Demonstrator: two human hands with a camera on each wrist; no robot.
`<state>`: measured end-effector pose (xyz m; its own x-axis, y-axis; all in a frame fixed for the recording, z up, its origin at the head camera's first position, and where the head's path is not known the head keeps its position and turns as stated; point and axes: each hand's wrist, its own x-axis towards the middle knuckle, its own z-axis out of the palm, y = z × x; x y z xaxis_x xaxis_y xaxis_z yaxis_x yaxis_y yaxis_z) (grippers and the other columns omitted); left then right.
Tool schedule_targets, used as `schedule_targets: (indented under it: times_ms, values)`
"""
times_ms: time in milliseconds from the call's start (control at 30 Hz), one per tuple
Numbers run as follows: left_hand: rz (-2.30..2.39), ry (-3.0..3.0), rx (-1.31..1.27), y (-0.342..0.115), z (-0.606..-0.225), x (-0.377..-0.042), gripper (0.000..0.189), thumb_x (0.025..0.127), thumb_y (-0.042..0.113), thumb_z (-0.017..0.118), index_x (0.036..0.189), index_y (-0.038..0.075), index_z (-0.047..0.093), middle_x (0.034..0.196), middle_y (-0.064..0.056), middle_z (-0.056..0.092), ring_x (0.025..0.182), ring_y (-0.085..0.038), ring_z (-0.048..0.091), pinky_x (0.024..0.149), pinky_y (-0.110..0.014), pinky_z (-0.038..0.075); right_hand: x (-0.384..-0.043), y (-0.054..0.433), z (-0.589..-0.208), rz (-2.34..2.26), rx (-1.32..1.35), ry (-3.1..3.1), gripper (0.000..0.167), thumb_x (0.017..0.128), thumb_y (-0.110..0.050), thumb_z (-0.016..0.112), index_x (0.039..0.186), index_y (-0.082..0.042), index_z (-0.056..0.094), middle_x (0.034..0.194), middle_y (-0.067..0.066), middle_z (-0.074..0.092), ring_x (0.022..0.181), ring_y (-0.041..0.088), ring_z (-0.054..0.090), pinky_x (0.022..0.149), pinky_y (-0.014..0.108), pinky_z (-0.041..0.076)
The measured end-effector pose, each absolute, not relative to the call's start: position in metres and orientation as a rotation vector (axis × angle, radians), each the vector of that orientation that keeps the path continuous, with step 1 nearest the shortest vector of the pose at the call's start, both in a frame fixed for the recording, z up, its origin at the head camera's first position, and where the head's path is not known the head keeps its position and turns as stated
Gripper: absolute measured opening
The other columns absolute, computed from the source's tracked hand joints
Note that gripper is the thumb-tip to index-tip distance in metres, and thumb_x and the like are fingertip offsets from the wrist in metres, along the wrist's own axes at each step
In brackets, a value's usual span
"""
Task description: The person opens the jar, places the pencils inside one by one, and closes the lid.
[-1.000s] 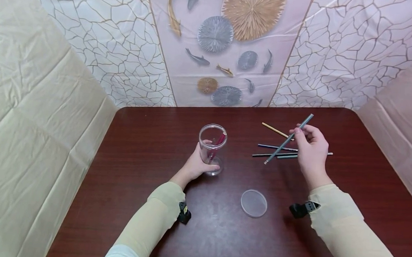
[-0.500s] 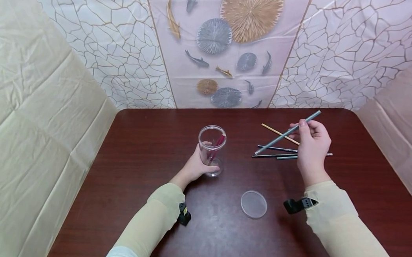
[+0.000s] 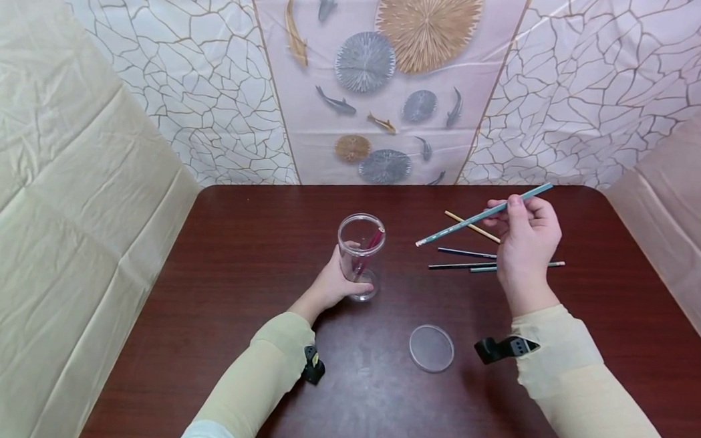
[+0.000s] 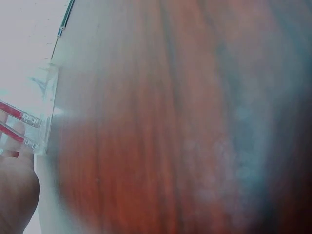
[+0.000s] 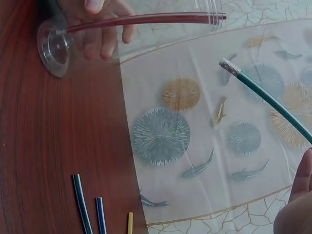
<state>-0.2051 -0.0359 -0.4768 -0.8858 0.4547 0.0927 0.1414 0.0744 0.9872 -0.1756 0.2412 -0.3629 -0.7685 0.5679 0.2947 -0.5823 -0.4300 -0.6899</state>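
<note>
Table (image 3: pixel 234 252), one, dark red-brown, filling lower frame. Hands, two: right hand (image 3: pixel 526 246), right of centre, thumb and fingers pinching raised teal pencil (image 3: pixel 460 227); left hand (image 3: pixel 336 277), centre, fingers curled round jar (image 3: pixel 372 266). Jar, one, clear, upright at centre; red pencils (image 3: pixel 376 239) inside, exact count unclear. Disc (image 3: pixel 431 348), one, clear, round, lower centre. Lying right of centre, four: yellow pencil (image 3: pixel 472 226), blue pencil (image 3: pixel 465 253), black pencil (image 3: pixel 459 266), second teal pencil (image 3: pixel 482 269). Marking on raised pencil too small to read.
</note>
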Motion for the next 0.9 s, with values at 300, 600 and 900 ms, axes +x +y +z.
schedule_targets:
  times_ms: [300,600,900]
  values:
    - [1.880,2.132,0.604,-0.036,-0.486,-0.210,0.085,0.067,-0.003,0.080,0.134,0.002,0.028,0.134,-0.015,0.044,0.123,-0.020,0.044,0.106,-0.034,0.026,-0.176,0.235,-0.356,2.253,0.053,-0.965,0.021,0.083,-0.004,0.069,0.087,0.007,0.052,0.073,0.021,0.065,0.066,0.027,0.066,0.054,0.031,0.054]
    - [1.996,1.978,0.618,-0.034,-0.480,-0.206,0.083,0.068,-0.014,0.074,0.132,-0.003,0.023,0.137,-0.019,0.040,0.126,-0.023,0.041,0.104,-0.031,0.030,-0.174,0.220,-0.348,2.316,0.119,-0.953,0.018,0.084,-0.001,0.066,0.091,0.006,0.051,0.080,0.024,0.066,0.067,0.028,0.067,0.058,0.032,0.054]
    - [1.985,1.993,0.635,-0.033,-0.481,-0.206,0.083,0.068,-0.014,0.073,0.132,-0.005,0.022,0.138,-0.021,0.039,0.127,-0.024,0.039,0.105,-0.031,0.029,-0.173,0.207,-0.353,2.336,0.162,-0.981,0.020,0.084,0.000,0.066,0.094,0.004,0.050,0.080,0.022,0.066,0.070,0.027,0.067,0.060,0.032,0.055]
